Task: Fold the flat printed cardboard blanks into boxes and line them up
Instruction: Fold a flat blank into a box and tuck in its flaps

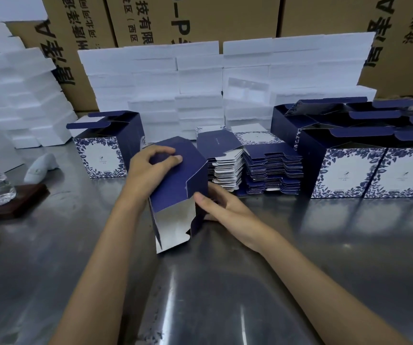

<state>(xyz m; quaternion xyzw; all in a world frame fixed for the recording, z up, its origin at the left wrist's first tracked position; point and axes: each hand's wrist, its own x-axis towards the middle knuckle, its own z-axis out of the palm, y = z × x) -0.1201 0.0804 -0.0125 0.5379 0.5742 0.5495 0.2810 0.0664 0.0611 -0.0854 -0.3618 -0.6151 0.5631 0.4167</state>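
Note:
A navy cardboard box [175, 190], half formed with its open silver-lined end toward me, stands tilted on the steel table [225, 282]. My left hand [150, 168] grips its upper far end, fingers curled over the flaps. My right hand [225, 207] holds the box's right side, thumb on the navy panel and fingers behind it. Just beyond lie two stacks of flat blanks [262, 168]. One folded box with a blue floral front [106, 148] stands at the left. A row of folded boxes [364, 160] stands at the right, lids open.
White foam blocks [200, 90] are piled along the back, with brown shipping cartons [200, 18] behind them. At the left edge sit a clear glass piece on a dark wooden base [6, 195] and a small white object [42, 168].

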